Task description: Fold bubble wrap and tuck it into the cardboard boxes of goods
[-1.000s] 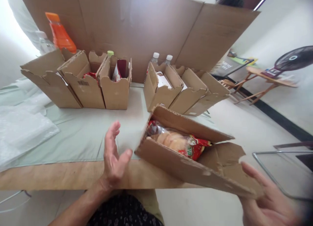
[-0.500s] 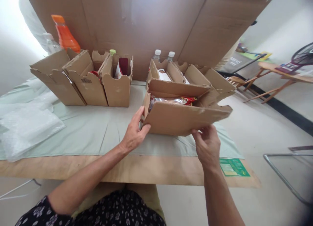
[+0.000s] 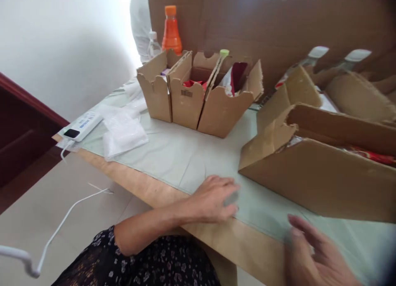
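Observation:
My left hand hovers over the table's front edge, fingers apart and slightly curled, with nothing in it. Off to the lower right is my right hand, blurred, its thumb and fingers apart, also holding nothing. Just beyond both hands lies a cardboard box with a long side facing me. Red and clear plastic packaging shows inside it. Neither hand touches this box. Further left stand three upright cardboard boxes side by side, holding a red packet and a white and maroon packet.
An orange bottle and a clear bottle stand behind the left boxes. White-capped bottles rise behind the right ones. Clear plastic wrap and a white power strip lie on the left. A cardboard panel backs the table.
Both hands have let go of the long cardboard box and drawn back toward the table's front edge. My view has turned left, bringing the power strip and cable into sight.

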### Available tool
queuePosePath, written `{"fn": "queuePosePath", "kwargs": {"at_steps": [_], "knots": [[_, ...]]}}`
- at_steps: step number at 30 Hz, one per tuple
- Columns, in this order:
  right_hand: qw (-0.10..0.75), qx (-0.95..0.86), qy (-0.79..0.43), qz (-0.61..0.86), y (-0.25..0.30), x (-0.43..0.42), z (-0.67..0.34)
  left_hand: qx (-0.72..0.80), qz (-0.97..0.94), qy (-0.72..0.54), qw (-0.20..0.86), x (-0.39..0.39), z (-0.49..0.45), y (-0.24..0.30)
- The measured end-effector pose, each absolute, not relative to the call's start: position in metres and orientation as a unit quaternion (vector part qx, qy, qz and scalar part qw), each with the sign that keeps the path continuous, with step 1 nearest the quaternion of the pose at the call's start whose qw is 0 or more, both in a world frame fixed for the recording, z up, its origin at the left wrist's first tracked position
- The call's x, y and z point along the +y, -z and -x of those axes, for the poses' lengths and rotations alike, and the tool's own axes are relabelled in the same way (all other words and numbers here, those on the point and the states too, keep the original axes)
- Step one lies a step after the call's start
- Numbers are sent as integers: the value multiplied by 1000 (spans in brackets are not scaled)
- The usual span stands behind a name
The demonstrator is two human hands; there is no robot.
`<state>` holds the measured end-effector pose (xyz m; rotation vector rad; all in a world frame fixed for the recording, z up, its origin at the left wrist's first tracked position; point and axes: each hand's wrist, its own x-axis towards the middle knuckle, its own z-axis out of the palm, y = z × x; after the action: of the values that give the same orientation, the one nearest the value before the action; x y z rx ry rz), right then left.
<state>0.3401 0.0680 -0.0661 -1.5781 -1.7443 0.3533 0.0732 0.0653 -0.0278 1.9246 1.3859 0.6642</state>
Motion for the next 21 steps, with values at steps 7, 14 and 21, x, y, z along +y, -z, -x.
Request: {"fn": "queuePosePath", "kwargs": {"at_steps": [7,14,21], "knots": [[343,-881,-195,260,16,123,-153,417,-822,-338,192,-15,-59,63],[156,-972,-140,107,14,154,60,396,-822,-358,198,-7,-64,89],[262,-932,-177,180,14,166,41,437,-664,-511,328,-7,-57,82]]}}
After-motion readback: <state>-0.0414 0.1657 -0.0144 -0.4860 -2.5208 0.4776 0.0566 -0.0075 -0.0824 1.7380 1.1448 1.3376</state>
